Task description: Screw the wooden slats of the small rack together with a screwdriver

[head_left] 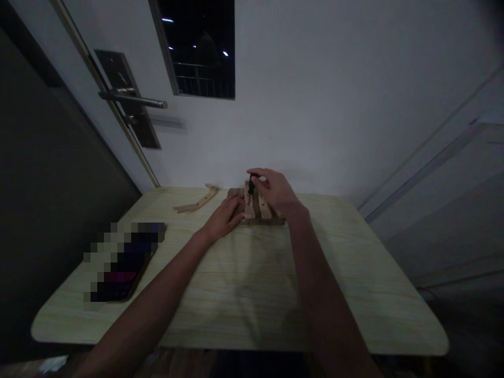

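A small wooden assembly of slats (260,209) stands at the far middle of a pale wood-grain table (244,283). My left hand (223,216) lies flat against its left side, fingers stretched out and touching the wood. My right hand (273,189) is above the assembly, its fingers pinched on a small dark tool (251,185) that points down onto the top of a slat. The tool's tip is hard to make out in the dim light.
A loose curved wooden piece (196,202) lies to the left of the assembly near the wall. A blurred-out flat object (124,262) rests on the table's left side. A door with a metal handle (134,100) stands at the back left.
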A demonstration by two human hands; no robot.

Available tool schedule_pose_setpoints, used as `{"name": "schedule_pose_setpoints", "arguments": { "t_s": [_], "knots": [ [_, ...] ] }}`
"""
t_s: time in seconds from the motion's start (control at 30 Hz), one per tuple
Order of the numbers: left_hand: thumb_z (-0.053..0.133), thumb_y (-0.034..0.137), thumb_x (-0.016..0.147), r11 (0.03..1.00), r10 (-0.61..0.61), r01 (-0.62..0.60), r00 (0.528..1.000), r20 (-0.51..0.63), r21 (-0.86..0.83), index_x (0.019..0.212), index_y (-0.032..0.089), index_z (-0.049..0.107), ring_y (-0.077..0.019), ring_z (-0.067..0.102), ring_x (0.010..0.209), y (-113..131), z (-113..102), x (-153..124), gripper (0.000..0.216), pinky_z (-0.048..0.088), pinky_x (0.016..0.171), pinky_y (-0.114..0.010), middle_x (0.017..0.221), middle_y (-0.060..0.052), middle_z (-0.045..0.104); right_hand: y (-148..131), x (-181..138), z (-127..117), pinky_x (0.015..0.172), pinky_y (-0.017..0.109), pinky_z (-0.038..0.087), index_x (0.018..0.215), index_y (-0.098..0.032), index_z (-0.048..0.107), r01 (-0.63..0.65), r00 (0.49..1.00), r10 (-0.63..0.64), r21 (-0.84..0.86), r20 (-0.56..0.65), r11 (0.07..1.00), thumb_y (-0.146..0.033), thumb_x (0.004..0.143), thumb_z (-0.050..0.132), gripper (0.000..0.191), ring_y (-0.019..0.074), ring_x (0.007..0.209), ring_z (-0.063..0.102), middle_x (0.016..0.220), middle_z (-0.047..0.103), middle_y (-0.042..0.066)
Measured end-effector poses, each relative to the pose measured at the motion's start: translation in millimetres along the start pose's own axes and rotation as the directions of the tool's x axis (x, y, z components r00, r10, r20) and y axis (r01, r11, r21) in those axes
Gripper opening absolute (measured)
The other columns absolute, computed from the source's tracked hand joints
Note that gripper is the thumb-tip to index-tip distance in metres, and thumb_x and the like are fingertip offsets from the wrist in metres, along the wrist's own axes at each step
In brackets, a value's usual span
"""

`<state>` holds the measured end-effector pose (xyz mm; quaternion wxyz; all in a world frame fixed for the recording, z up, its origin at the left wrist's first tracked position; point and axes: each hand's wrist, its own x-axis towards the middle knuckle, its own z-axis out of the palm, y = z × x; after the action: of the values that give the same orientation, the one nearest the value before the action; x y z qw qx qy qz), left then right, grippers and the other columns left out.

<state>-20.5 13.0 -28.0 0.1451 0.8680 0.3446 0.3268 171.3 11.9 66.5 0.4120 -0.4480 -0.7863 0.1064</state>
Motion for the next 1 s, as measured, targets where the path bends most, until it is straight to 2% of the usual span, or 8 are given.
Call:
{"name": "schedule_pose_setpoints", "arguments": {
  "t_s": [0.1,0.3,0.47,0.57,0.67,0.77,0.87,1.0],
  "knots": [
    [0.043,0.041,0.092,1.0,-0.012,0.012,1.0,0.001,0.001,0.115,0.016,0.048,-0.0296,0.036,0.134,-1,0,0,0.034,0.032,0.111,-0.05,0.137,-0.017,0.048,1,0,0,0.085,0.034,0.05,0.113,-0.019,0.064,0.008,0.999,-0.009,0.033,0.032,0.999,-0.023,0.091,0.046,0.028,0.0185,0.093,0.064,0.107,0.069,0.008],
    [0.044,0.041,0.092,1.0,-0.013,0.013,1.0,0.006,-0.007,0.116,0.017,0.048,-0.0298,0.034,0.136,-2,1,0,0.034,0.031,0.112,-0.05,0.139,-0.016,0.047,-9,-1,-10,0.066,0.027,0.047,0.115,-0.024,0.06,-0.029,0.994,0.022,0.069,0.106,0.997,-0.022,0.09,0.047,0.028,0.013,0.065,0.06,0.083,0.067,0.001],
    [0.044,0.042,0.092,1.0,-0.017,0.017,1.0,-0.002,-0.005,0.116,0.017,0.047,-0.0298,0.035,0.135,-1,0,1,0.035,0.031,0.112,-0.051,0.138,-0.016,0.047,-13,0,-10,0.065,0.026,0.045,0.098,-0.022,0.065,-0.053,0.996,0.049,0.046,0.081,0.998,-0.029,0.087,0.056,0.016,0.0116,0.063,0.058,0.077,0.066,0.0],
    [0.043,0.042,0.092,1.0,-0.012,0.012,1.0,0.0,-0.002,0.115,0.017,0.047,-0.0292,0.036,0.134,0,0,1,0.034,0.032,0.111,-0.05,0.136,-0.016,0.048,-10,1,-6,0.062,0.026,0.044,0.093,-0.021,0.065,-0.094,0.995,0.093,0.004,0.043,0.996,-0.034,0.084,0.061,0.016,0.012,0.061,0.057,0.071,0.065,0.0],
    [0.043,0.042,0.092,1.0,-0.011,0.01,1.0,0.007,0.004,0.115,0.017,0.048,-0.0295,0.035,0.135,1,-1,1,0.034,0.032,0.111,-0.051,0.136,-0.016,0.048,-7,2,-5,0.066,0.027,0.047,0.092,-0.02,0.065,-0.084,0.996,0.084,-0.015,0.016,0.996,-0.032,0.085,0.059,0.015,0.0134,0.066,0.06,0.078,0.068,0.002],
    [0.043,0.042,0.092,1.0,-0.019,0.019,1.0,0.011,-0.001,0.114,0.017,0.049,-0.0296,0.035,0.135,2,-2,1,0.034,0.032,0.111,-0.05,0.137,-0.017,0.048,-5,2,-5,0.074,0.029,0.05,0.095,-0.019,0.066,-0.036,0.998,0.035,0.009,0.043,0.999,-0.029,0.088,0.056,0.016,0.0154,0.076,0.063,0.089,0.071,0.005],
    [0.042,0.042,0.093,1.0,-0.02,0.02,1.0,0.006,-0.016,0.115,0.016,0.049,-0.029,0.037,0.133,2,-2,1,0.035,0.033,0.111,-0.05,0.138,-0.017,0.047,-2,2,-5,0.081,0.032,0.051,0.106,-0.02,0.066,-0.018,0.996,0.013,0.058,0.084,0.998,-0.025,0.089,0.052,0.023,0.0161,0.084,0.066,0.1,0.071,0.006],
    [0.042,0.044,0.092,1.0,-0.014,0.014,1.0,0.008,-0.013,0.114,0.016,0.049,-0.0298,0.038,0.132,2,-2,1,0.035,0.033,0.11,-0.051,0.136,-0.018,0.048,1,0,-3,0.091,0.035,0.049,0.119,-0.021,0.063,0.004,0.997,-0.011,0.089,0.078,0.996,-0.018,0.09,0.045,0.034,0.0169,0.101,0.064,0.114,0.068,0.007]
  ]
}}
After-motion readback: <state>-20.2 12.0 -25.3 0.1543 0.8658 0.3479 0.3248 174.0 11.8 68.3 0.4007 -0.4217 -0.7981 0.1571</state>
